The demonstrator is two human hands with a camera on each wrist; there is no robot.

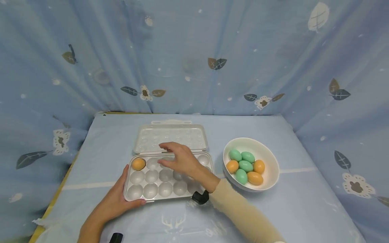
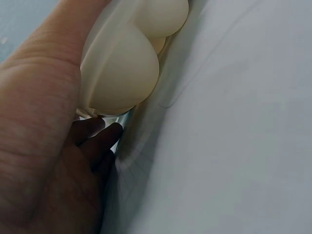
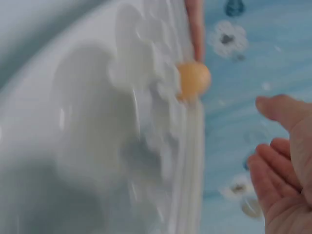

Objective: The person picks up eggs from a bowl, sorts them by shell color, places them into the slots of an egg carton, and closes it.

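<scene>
A white plastic egg carton point(image 1: 165, 189) lies with its clear lid point(image 1: 170, 136) folded back on the far side. One orange egg point(image 1: 138, 164) sits in the carton's far left cup; it also shows in the right wrist view. My left hand point(image 1: 113, 200) grips the carton's left end, thumb along the front edge; the left wrist view shows its fingers point(image 2: 100, 136) beside the rounded underside of the cups. Above the carton's far row hovers my right hand point(image 1: 186, 162), thumb and fingers spread apart with nothing between them. It covers some cups from the head view.
To the right of the carton stands a white bowl point(image 1: 270, 173) with several green eggs point(image 1: 245, 165) and orange eggs point(image 1: 255, 178). A pale blue cloth point(image 1: 304, 202) covers the table, and patterned blue curtains point(image 1: 188, 44) hang behind and at both sides.
</scene>
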